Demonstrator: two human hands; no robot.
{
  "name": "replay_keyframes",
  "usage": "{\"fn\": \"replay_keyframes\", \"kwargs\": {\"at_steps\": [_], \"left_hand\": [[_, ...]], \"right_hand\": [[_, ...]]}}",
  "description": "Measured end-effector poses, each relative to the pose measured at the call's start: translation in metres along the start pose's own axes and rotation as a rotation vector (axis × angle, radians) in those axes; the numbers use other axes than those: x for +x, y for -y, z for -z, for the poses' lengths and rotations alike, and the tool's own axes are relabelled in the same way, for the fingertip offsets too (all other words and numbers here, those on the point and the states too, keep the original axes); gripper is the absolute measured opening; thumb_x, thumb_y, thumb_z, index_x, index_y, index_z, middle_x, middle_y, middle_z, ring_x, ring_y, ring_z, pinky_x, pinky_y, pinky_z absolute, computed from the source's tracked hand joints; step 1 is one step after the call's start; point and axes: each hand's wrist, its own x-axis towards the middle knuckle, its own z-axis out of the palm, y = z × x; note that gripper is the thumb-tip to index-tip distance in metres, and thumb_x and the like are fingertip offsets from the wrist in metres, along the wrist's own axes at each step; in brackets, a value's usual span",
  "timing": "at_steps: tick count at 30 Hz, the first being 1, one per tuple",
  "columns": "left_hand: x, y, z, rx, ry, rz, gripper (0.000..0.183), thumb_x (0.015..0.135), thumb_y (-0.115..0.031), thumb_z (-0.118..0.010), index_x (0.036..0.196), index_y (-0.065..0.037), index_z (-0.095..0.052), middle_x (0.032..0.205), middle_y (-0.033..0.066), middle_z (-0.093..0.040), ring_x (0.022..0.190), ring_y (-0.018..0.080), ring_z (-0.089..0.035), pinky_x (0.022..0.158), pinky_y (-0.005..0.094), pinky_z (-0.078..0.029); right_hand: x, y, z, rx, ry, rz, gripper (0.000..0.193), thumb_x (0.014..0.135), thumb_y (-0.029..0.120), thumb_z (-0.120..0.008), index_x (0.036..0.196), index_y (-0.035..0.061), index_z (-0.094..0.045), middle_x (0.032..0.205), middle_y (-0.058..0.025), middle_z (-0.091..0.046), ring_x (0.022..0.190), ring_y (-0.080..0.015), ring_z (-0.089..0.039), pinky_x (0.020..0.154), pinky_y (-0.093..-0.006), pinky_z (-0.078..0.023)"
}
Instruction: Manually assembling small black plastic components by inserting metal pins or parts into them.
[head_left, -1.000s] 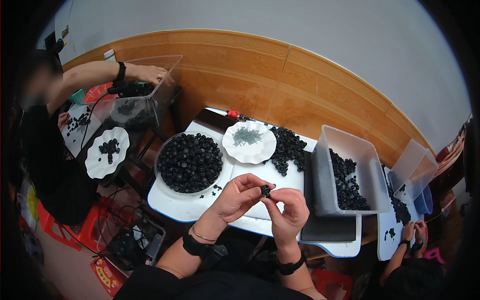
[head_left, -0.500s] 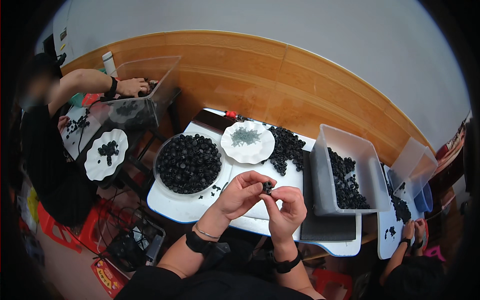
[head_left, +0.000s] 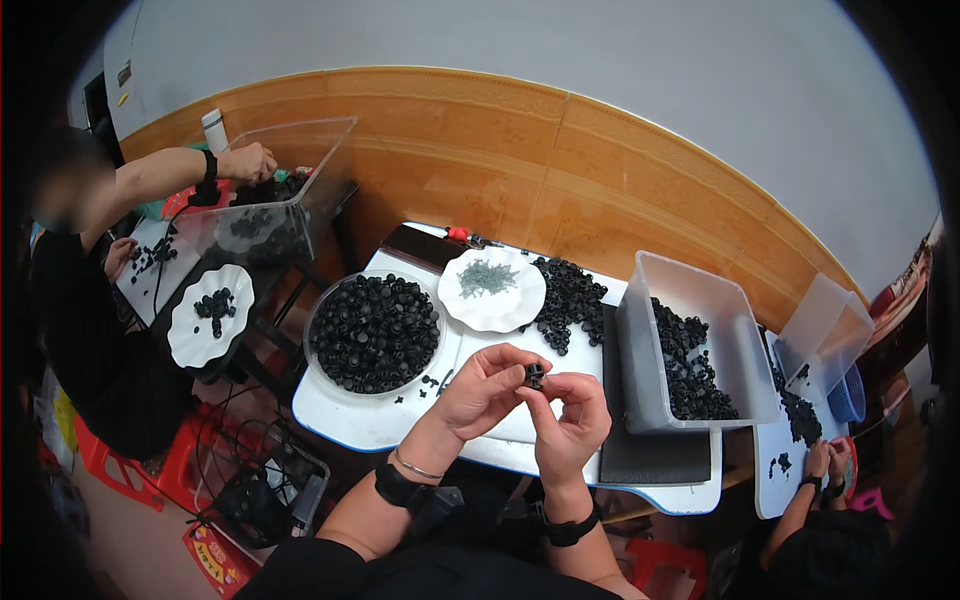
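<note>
Above the near part of the white table (head_left: 360,425), my left hand (head_left: 478,395) pinches a small black plastic part (head_left: 534,371) with openings in it between thumb and fingers. My right hand (head_left: 572,420) meets it from the right, thumb and forefinger closed at its lower edge; any smaller piece between those fingertips is too small to make out. Beyond my hands is a white scalloped plate (head_left: 455,307) with small pale grey-green pieces (head_left: 487,278). A pile of black plastic parts (head_left: 565,295) lies beside it. To the left, a round clear tub (head_left: 312,350) is full of black caps (head_left: 375,330).
A translucent bin (head_left: 648,370) of black parts stands on the right, by a dark mat (head_left: 655,455). At left, a co-worker's hand (head_left: 250,162) is over a clear box (head_left: 305,215); another scalloped plate (head_left: 185,345) is nearer. Another person's hands (head_left: 828,458) work at far right.
My hands stay together around the small black part, with barely any shift. The co-worker's hand at left has lifted up out of the clear box.
</note>
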Motion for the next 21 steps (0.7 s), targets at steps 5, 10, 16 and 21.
{"fn": "replay_keyframes", "kwargs": {"at_steps": [5,10,16,21], "left_hand": [[0.0013,-0.0011,-0.0031,-0.002,0.013,0.006,0.014,0.084,-0.005,-0.057,0.097,-0.001,-0.06,0.102,0.0141,-0.061,0.094,0.0215,-0.06,0.086,0.0353,-0.05],[0.0012,-0.0006,-0.0028,0.004,0.022,0.004,0.014,0.084,-0.005,-0.057,0.098,-0.002,-0.06,0.102,0.0141,-0.061,0.094,0.0213,-0.06,0.085,0.0355,-0.05],[0.0001,-0.0011,-0.0042,0.003,0.014,-0.002,0.014,0.084,-0.005,-0.058,0.098,-0.002,-0.061,0.101,0.0137,-0.061,0.093,0.0202,-0.06,0.084,0.0334,-0.05],[0.0,-0.0019,-0.0033,0.019,0.033,0.013,0.015,0.084,-0.005,-0.058,0.098,-0.003,-0.061,0.102,0.0135,-0.061,0.094,0.0198,-0.06,0.085,0.0331,-0.049]], "right_hand": [[0.0058,0.0002,0.0005,-0.095,-0.041,0.087,0.025,0.063,-0.004,-0.075,0.083,0.0012,-0.06,0.077,-0.0081,-0.059,0.063,-0.013,-0.056,0.056,-0.022,-0.046],[0.0079,0.0039,0.0031,-0.126,-0.023,0.124,0.025,0.063,-0.003,-0.076,0.083,0.0013,-0.061,0.077,-0.0085,-0.059,0.063,-0.0137,-0.056,0.056,-0.0223,-0.047],[0.0091,0.0076,0.0042,-0.157,0.01,0.142,0.025,0.063,-0.002,-0.075,0.085,0.0018,-0.063,0.078,-0.0089,-0.06,0.065,-0.0142,-0.058,0.056,-0.0228,-0.048],[0.0054,0.0027,0.005,-0.13,-0.001,0.152,0.029,0.066,-0.001,-0.075,0.092,0.0034,-0.062,0.079,-0.0089,-0.06,0.065,-0.0151,-0.058,0.056,-0.0227,-0.048]]}}
